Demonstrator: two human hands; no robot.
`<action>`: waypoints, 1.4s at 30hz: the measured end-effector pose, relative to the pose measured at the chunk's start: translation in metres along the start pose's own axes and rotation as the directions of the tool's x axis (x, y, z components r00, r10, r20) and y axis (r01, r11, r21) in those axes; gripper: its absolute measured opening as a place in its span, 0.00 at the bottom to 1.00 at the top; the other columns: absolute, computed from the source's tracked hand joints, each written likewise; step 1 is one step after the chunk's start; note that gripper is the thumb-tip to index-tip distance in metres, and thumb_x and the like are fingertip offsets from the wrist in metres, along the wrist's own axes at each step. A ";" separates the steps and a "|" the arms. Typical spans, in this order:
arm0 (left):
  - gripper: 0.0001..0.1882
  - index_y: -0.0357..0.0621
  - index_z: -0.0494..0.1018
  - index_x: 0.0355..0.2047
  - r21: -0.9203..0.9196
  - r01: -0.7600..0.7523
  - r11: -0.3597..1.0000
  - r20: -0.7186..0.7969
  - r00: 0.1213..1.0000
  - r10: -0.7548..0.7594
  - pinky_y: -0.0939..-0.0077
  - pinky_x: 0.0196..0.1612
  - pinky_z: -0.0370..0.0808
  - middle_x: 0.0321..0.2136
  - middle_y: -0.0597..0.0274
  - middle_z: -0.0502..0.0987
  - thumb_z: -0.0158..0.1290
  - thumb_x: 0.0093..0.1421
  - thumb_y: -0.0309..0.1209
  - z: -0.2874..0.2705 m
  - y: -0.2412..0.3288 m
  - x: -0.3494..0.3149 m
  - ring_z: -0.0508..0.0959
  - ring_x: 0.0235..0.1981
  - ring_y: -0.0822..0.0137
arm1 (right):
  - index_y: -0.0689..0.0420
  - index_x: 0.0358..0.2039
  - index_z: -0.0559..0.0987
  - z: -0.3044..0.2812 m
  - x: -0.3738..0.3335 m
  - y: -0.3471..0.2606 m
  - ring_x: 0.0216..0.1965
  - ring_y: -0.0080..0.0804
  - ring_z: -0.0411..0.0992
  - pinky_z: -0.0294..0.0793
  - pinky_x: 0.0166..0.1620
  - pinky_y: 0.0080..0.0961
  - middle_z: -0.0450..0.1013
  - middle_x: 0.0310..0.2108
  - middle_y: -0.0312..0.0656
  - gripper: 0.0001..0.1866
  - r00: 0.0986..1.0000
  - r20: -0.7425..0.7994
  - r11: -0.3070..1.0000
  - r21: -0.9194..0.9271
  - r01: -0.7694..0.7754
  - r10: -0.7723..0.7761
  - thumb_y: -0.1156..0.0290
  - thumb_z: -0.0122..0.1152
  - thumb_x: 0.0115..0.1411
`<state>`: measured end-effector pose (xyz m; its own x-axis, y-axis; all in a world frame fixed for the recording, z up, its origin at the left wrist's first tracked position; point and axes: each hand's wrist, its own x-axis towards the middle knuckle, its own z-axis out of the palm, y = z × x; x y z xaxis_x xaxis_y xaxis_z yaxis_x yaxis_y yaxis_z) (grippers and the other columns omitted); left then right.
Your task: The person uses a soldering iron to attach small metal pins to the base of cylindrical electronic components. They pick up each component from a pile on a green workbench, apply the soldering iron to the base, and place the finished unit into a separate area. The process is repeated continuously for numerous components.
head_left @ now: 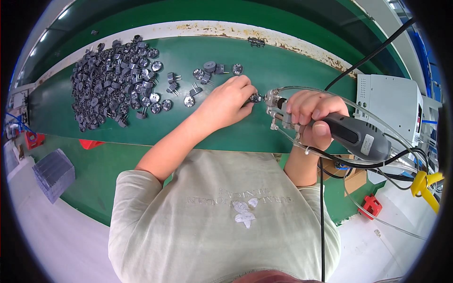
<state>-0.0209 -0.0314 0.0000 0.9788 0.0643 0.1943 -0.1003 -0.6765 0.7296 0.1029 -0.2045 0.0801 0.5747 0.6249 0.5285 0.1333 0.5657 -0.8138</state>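
My left hand (pixel 230 100) is closed around a small dark round part (pixel 255 98), gripped at the fingertips over the green bench top. My right hand (pixel 314 111) wraps around a grey power screwdriver (pixel 365 137) lying nearly level. Its metal nose (pixel 273 100), fitted with clear air tubing, points left and meets or almost meets the small part; contact cannot be made out. Just beyond my left hand lie several loose dark grey plug parts (pixel 209 67) with metal pins, some on their sides. One more (pixel 189 101) rests near my left wrist.
A large heap of the same plug parts (pixel 113 85) covers the bench's left side. At the right stands a light grey machine box (pixel 389 106). Black cables (pixel 368 56) and clear tubes run around the screwdriver. A chipped white ledge (pixel 207 29) borders the bench's far side.
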 end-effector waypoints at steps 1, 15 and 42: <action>0.17 0.37 0.77 0.44 -0.012 0.002 1.000 -0.015 1.000 -0.002 0.59 0.47 0.78 0.40 0.54 0.74 0.64 0.54 0.27 0.001 0.001 0.000 0.78 0.44 0.51 | 0.56 0.34 0.70 -0.001 0.000 0.000 0.20 0.34 0.71 0.76 0.31 0.40 0.70 0.20 0.40 0.17 1.000 0.003 1.000 -0.003 0.000 0.000 0.59 0.68 0.62; 0.14 0.37 0.79 0.41 -0.090 -0.022 0.996 -0.022 1.000 0.020 0.61 0.47 0.77 0.39 0.55 0.74 0.65 0.54 0.28 0.003 -0.005 0.001 0.78 0.43 0.52 | 0.57 0.32 0.70 0.002 0.001 0.000 0.19 0.34 0.70 0.77 0.30 0.41 0.70 0.20 0.40 0.15 1.000 0.014 0.999 -0.036 0.008 -0.007 0.62 0.66 0.62; 0.16 0.37 0.79 0.45 -0.169 -0.048 0.984 0.018 0.998 0.052 0.63 0.48 0.77 0.40 0.56 0.75 0.64 0.55 0.26 0.001 -0.019 -0.001 0.78 0.44 0.54 | 0.58 0.31 0.70 0.020 0.001 -0.004 0.19 0.31 0.70 0.78 0.30 0.37 0.70 0.19 0.39 0.18 0.999 -0.024 0.998 0.053 -0.039 0.040 0.64 0.73 0.62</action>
<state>-0.0200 -0.0192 -0.0147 0.9753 0.0159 0.2202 -0.1761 -0.5453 0.8195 0.0863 -0.1951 0.0883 0.5988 0.6341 0.4892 0.0675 0.5687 -0.8198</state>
